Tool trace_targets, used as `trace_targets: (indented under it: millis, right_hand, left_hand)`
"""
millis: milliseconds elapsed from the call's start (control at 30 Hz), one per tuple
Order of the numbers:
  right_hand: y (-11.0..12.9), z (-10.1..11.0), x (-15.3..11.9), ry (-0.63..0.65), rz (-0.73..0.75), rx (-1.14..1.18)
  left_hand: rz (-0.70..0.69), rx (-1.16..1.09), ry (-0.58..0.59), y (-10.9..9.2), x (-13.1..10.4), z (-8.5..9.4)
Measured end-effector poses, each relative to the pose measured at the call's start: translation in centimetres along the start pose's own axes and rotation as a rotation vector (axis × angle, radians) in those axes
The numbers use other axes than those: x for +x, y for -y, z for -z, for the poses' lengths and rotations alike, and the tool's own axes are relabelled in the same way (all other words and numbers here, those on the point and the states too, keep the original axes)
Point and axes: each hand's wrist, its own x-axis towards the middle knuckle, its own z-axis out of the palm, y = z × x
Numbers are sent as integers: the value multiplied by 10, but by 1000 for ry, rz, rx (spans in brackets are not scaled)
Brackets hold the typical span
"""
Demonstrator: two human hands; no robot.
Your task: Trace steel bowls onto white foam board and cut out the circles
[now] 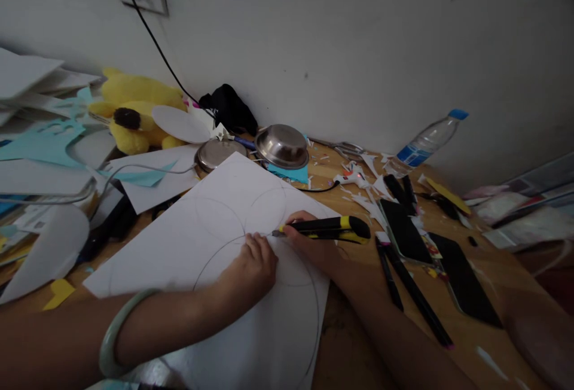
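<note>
A large sheet of white board lies at an angle on the table, with several overlapping circles drawn on it in thin dark line. My right hand grips a black and yellow utility knife. The tip of its blade is at the drawn lines near the middle of the board. Just left of the blade, my left hand presses down on the board with its fingers curled and close together; nothing shows in them. A pale green bangle circles the left wrist.
Paper offcuts and a yellow plush toy crowd the left side. Behind the board are two metal bowls and a glue gun. At right stand a water bottle, phones and black markers.
</note>
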Motion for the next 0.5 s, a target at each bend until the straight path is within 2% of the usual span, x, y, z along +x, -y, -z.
trace_targets:
  millis: [100,167,333,500]
  right_hand:
    - [2,1,-2,-146,41,34]
    - [0,1,-3,-185,59,47]
    - [-7,0,-3,-42,75,47]
    - [-2,1,-3,-40,89,1]
  left_hand:
    - [-10,-3,-32,1,1,0]
    - [-4,-10,-51,2,1,1]
    - [-3,-11,-56,4,2,2]
    - [-24,1,-51,6,1,1]
